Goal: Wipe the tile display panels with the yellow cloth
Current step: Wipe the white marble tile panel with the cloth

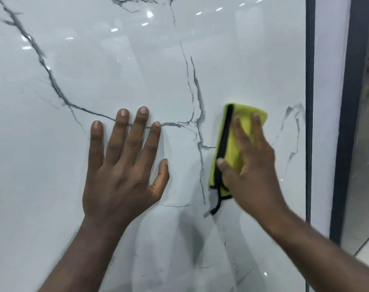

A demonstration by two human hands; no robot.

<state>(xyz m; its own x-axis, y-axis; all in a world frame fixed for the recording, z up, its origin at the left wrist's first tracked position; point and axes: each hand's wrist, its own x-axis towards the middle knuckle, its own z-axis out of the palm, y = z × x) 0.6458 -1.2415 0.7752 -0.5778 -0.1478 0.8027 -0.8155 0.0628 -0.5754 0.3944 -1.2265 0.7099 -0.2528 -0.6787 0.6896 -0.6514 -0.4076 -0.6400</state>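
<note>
A glossy white tile panel [95,60] with dark grey veins fills most of the head view. My left hand [122,165] lies flat on it near the middle, fingers spread and straight. My right hand [251,165] presses a folded yellow cloth [232,140] with black edging against the panel, to the right of the left hand. Its fingers lie straight over the cloth and the thumb rests on the cloth's lower left edge. A black strip of the trim hangs below the cloth. The right hand is blurred.
A dark vertical frame edge [309,102] bounds the panel on the right. Beyond it stand a pale panel [329,102] and a second dark frame post [348,123]. Shiny floor tiles [367,256] show at the lower right.
</note>
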